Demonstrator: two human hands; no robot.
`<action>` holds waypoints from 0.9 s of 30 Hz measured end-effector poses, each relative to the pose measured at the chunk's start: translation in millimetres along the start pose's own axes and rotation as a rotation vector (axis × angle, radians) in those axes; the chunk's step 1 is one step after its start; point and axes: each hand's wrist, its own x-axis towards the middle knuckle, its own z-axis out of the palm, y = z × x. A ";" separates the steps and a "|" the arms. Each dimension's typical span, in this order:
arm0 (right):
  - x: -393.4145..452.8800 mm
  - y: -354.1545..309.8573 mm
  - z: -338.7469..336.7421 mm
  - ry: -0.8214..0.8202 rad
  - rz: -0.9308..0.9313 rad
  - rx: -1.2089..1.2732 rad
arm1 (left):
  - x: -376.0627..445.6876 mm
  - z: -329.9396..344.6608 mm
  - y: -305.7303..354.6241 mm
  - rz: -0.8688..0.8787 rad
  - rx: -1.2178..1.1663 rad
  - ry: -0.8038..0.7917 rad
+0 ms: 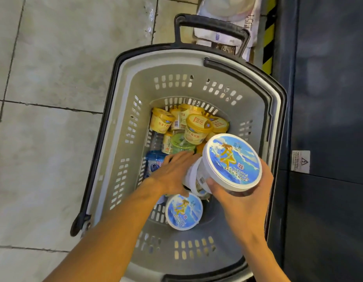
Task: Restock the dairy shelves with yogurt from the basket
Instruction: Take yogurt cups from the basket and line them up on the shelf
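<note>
- Basket (pixel 123 123): grey plastic, slotted walls, dark rim and handles; stands on a tiled floor (pixel 44 68); near rim cut off by the bottom edge.
- Right hand (pixel 243 202): fingers curled round a round tub (pixel 232 161) with a white rim and blue printed lid, held above the basket's right side; tub body mostly hidden behind its lid.
- Left hand (pixel 172 171): reaches into the basket, fingers bent over a white tub (pixel 193 178) lying on its side; fingertips hidden, grip hard to make out.
- Third tub (pixel 184 211): same blue lid, tilted, on the basket floor toward the near end.
- Yellow cups (pixel 197 127): small, heaped at the far end; one green-lidded cup (pixel 181 142) among them; print too small to read.
- Blue pack (pixel 155 162): by the left wall, partly covered by the left hand.
- Dark cabinet (pixel 329 119): just right of the basket, smooth panel.
</note>
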 end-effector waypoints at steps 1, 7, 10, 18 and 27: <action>0.3 0.2 0.0 0.002 -0.002 -0.011 | 4.0 1.2 0.1 0.038 0.010 0.011; 6.3 -1.9 -4.1 0.008 -0.020 -0.050 | 15.8 11.7 -1.9 0.113 -0.155 0.142; 9.6 -6.7 -5.7 0.017 -0.032 -0.057 | 3.1 15.9 -8.9 0.043 -0.369 0.208; 14.2 -23.4 -4.9 0.014 -0.035 -0.048 | -47.3 -6.0 -7.2 -0.159 -0.744 0.552; 6.4 -89.2 -16.6 0.026 -0.014 -0.005 | -103.7 -94.3 46.7 -0.201 -0.838 0.722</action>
